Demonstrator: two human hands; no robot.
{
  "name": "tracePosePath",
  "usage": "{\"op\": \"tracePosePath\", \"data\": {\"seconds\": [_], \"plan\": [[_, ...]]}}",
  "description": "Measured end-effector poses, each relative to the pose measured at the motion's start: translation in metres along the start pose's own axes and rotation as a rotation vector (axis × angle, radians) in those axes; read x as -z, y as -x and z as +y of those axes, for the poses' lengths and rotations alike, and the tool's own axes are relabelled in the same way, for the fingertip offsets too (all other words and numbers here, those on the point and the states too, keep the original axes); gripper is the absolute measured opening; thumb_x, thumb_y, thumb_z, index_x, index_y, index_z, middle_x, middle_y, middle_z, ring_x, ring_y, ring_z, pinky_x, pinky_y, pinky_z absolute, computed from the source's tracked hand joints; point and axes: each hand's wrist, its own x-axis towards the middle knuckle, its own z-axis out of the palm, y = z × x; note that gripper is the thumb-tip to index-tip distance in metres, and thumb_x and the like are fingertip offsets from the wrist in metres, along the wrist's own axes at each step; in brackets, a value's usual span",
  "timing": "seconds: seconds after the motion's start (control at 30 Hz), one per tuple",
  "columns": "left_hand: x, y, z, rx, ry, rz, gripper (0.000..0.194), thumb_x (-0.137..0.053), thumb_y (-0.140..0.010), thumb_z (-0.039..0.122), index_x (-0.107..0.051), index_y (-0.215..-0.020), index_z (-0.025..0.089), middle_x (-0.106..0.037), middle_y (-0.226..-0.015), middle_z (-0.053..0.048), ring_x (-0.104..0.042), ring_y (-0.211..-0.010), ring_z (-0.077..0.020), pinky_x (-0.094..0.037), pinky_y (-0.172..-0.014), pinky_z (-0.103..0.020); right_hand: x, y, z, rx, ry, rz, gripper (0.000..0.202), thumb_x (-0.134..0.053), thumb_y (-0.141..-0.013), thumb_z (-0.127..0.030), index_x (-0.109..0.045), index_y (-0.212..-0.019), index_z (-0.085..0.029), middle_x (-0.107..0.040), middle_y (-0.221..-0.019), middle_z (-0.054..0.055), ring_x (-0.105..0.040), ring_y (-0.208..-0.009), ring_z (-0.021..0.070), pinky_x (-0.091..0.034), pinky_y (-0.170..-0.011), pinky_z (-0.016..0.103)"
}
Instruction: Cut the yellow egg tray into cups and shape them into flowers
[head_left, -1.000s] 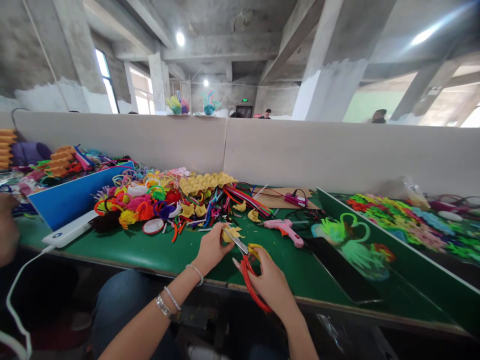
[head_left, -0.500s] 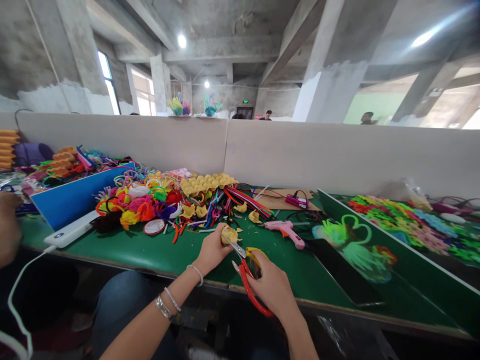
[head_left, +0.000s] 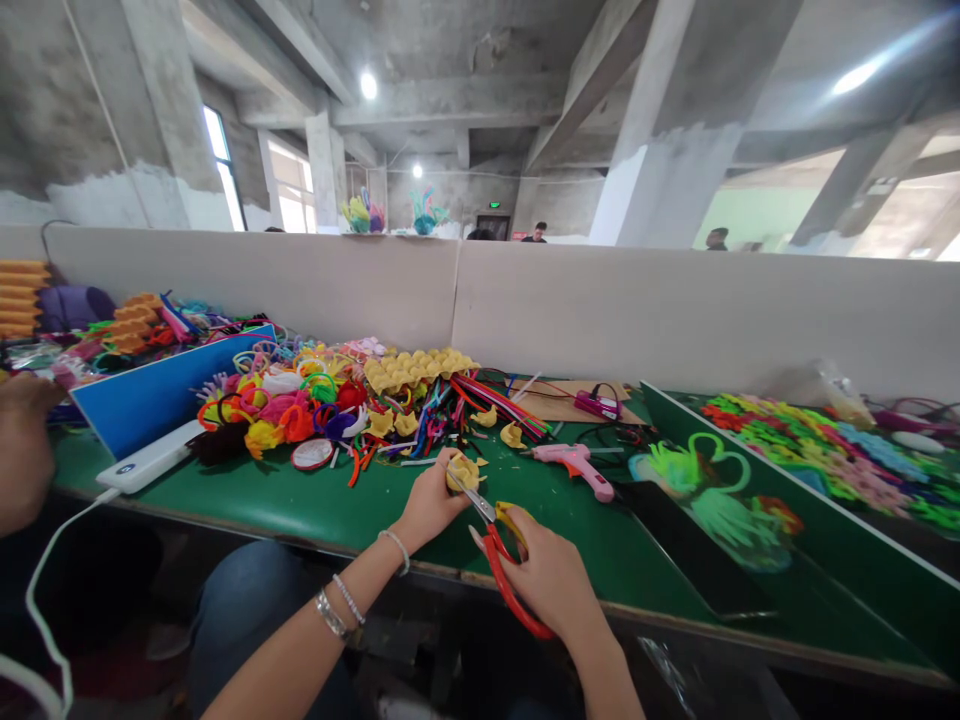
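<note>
My left hand [head_left: 433, 500] pinches a yellow egg-carton cup [head_left: 466, 470] with a ragged edge, just above the green table. In my right hand [head_left: 551, 565] is a pair of scissors [head_left: 504, 570] with red and yellow handles. The blades point up and left and meet the cup's near side; my fingers partly hide the handles. Beyond my hands lie loose cut cups, one of them a yellow cup [head_left: 513, 434] near the pink glue gun [head_left: 577, 467]. The rest of the yellow egg carton [head_left: 420, 368] rests on the pile behind.
A heap of colourful pipe cleaners [head_left: 281, 410] lies to the left, by a blue divider [head_left: 176, 385] and a white power strip [head_left: 150, 458]. Rightward are a black phone-like slab [head_left: 697, 550], green pipe-cleaner shapes [head_left: 724, 510] and a green divider [head_left: 795, 490]. Another person's hand [head_left: 26, 450] shows at far left.
The whole scene has shifted slightly to the right in view. The scissors stay at the cup, their blades looking a little closer together. The other person's hand at far left has moved slightly.
</note>
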Motion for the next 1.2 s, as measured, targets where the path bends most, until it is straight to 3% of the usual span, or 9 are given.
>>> {"op": "tracePosePath", "data": {"seconds": [0.27, 0.53, 0.73, 1.2], "plan": [[0.000, 0.001, 0.001, 0.001, 0.054, 0.006, 0.042, -0.064, -0.063, 0.020, -0.045, -0.100, 0.022, -0.060, -0.080, 0.001, -0.057, -0.073, -0.0140, -0.041, -0.069, -0.024, 0.002, 0.000, -0.001, 0.012, 0.012, -0.007, 0.036, -0.040, -0.080, -0.053, -0.054, -0.092, -0.022, -0.062, -0.067, 0.001, -0.057, -0.059, 0.0177, -0.034, -0.053, 0.024], [-0.001, 0.003, 0.002, -0.018, -0.030, -0.006, 0.041, -0.063, -0.065, 0.024, -0.043, -0.101, 0.022, -0.061, -0.082, 0.001, -0.057, -0.072, -0.0141, -0.042, -0.068, -0.024, 0.005, 0.001, 0.003, 0.048, -0.030, -0.037, 0.029, -0.041, -0.081, -0.049, -0.054, -0.088, -0.023, -0.066, -0.075, 0.002, -0.060, -0.067, 0.0186, -0.032, -0.054, 0.024], [-0.001, 0.002, 0.004, -0.007, -0.062, -0.011, 0.041, -0.061, -0.067, 0.028, -0.042, -0.102, 0.022, -0.061, -0.081, 0.001, -0.058, -0.072, -0.0145, -0.043, -0.067, -0.025, 0.002, 0.001, 0.004, 0.032, 0.000, -0.072, 0.028, -0.040, -0.082, -0.049, -0.050, -0.079, -0.022, -0.065, -0.067, 0.001, -0.061, -0.063, 0.0187, -0.029, -0.053, 0.024], [-0.004, 0.002, 0.008, 0.031, -0.012, -0.005, 0.041, -0.064, -0.064, 0.037, -0.045, -0.096, 0.021, -0.059, -0.079, 0.002, -0.057, -0.072, -0.0138, -0.044, -0.069, -0.025, -0.007, -0.002, 0.011, -0.056, 0.004, -0.017, 0.035, -0.044, -0.078, -0.052, -0.051, -0.090, -0.021, -0.065, -0.070, 0.003, -0.063, -0.067, 0.0209, -0.032, -0.054, 0.025]]}}
